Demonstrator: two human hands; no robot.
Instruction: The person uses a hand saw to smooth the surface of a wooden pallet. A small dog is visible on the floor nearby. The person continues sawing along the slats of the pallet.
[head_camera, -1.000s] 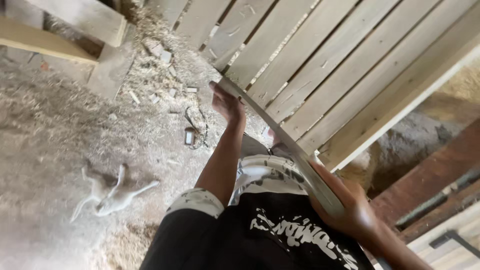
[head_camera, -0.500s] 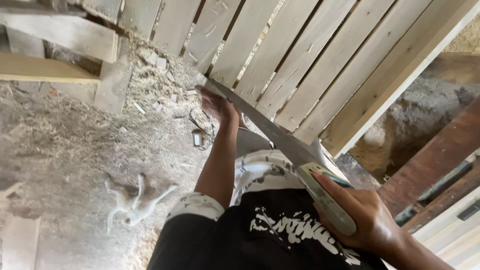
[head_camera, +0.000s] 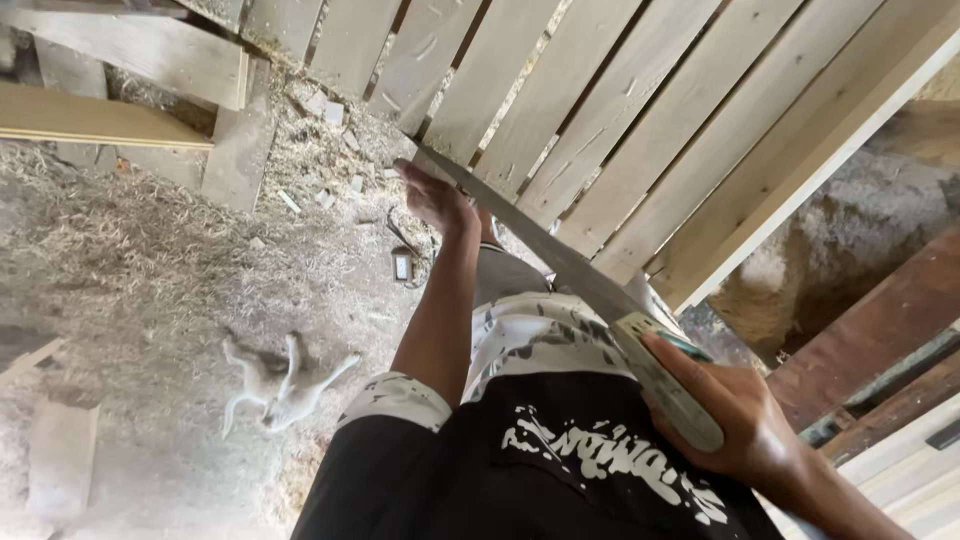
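A long hand saw (head_camera: 545, 255) runs diagonally along the lower edge of a pale slatted wooden panel (head_camera: 640, 120). My right hand (head_camera: 745, 425) grips the saw's light handle at the lower right, close to my dark printed shirt. My left hand (head_camera: 435, 200) is stretched forward and holds the far tip of the blade where it meets the end of the panel. The blade lies against the slats between my two hands.
Sawdust and small wood offcuts (head_camera: 330, 150) cover the ground. Loose planks (head_camera: 110, 115) lie at the upper left. A small pale animal (head_camera: 280, 385) lies on the ground at left. A small dark device with a cord (head_camera: 403, 265) sits near my left arm. Dark beams (head_camera: 870, 340) are at right.
The saw has been drawn back toward me, so its handle is now fully in view in my right hand. My left hand shifted slightly up and left with the blade tip.
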